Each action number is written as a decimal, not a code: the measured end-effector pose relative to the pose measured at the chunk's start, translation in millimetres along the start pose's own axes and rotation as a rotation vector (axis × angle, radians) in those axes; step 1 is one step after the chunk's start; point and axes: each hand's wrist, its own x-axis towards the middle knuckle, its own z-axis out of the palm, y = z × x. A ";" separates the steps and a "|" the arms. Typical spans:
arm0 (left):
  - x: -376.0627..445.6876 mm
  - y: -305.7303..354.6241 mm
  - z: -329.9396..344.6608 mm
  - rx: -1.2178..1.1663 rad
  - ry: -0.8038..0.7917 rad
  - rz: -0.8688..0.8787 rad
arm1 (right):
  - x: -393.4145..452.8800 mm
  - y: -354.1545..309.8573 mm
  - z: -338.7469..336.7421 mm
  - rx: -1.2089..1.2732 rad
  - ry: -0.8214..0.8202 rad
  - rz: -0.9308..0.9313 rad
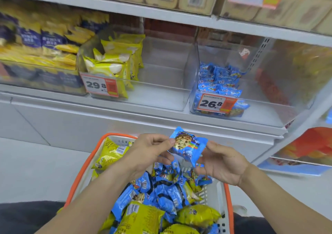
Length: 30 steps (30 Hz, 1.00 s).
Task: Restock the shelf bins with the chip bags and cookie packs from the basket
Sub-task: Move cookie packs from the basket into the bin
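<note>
Blue cookie pack (187, 146) pinched between thumb and fingers of left hand (151, 152) and cradled by curled fingers of right hand (221, 165), held above orange-rimmed basket (84, 170) of blue packs and yellow chip bags (109, 154). Behind, 2 clear shelf bins (161, 88), tagged 29.8 and 26.8, partly stocked.

A blue cookie pack (187, 146) is held tilted above the orange-rimmed basket (84, 163), which is heaped with more blue cookie packs (161, 188) and yellow-green chip bags (140, 217). On the shelf, the left clear bin (161, 97) holds chip bags at its left side; the right bin (269, 108) holds cookie packs at its front left corner.
</note>
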 end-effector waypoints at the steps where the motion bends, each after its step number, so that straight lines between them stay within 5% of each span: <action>1: -0.4 3.3 1.1 -0.029 0.054 0.017 | -0.4 -4.3 1.8 0.019 0.029 -0.001; 8: -5.2 8.5 15.8 -0.289 0.184 0.055 | 3.7 2.5 20.8 -0.192 0.253 -0.130; 13: -12.4 2.4 27.5 -0.023 0.113 0.129 | 4.8 -3.3 37.6 -0.329 0.423 -0.287; 25: -13.7 27.1 28.0 0.200 0.028 0.287 | -10.4 -38.4 33.0 -0.721 0.337 -0.321; 30: -8.1 32.1 36.6 0.235 -0.003 0.290 | -25.2 -65.5 30.3 -1.098 0.407 -0.373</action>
